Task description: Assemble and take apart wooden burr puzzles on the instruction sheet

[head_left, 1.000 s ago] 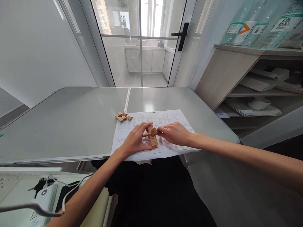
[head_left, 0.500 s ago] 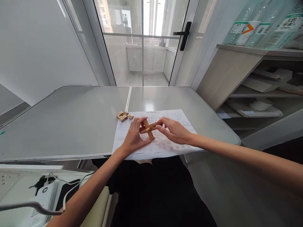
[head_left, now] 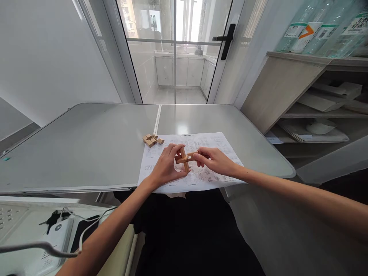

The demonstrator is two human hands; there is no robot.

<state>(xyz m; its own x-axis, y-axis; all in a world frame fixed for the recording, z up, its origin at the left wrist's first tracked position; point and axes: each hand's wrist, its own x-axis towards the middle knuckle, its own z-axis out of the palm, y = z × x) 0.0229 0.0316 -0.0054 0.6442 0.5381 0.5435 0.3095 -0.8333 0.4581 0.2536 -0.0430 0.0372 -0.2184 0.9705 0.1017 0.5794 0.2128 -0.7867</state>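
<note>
Interlocking wooden puzzle pieces [head_left: 184, 158], joined in a cross shape, are held above a printed paper sheet [head_left: 214, 140]. My left hand [head_left: 168, 165] is closed around them, thumb at the lower end and fingers at the upper end of the upright piece. The fingers of my right hand [head_left: 214, 160] pinch the right end of a horizontal wooden piece [head_left: 192, 156] that meets the cross. My fingers hide part of the joint. Beyond my left hand, several small wooden blocks [head_left: 150, 140] lie at the sheet's upper left corner.
The grey table [head_left: 115, 153] ends at a glass door with a black handle [head_left: 227, 41]. On the right, a shelf unit [head_left: 296, 84] carries plastic bottles [head_left: 309, 36]. At lower left are a white power bank [head_left: 59, 237], a cable [head_left: 82, 235] and keys [head_left: 53, 219].
The cross-shaped pieces have turned slightly in my left hand. My right fingers have curled further round the end of the horizontal piece. The whole view has shifted a little.
</note>
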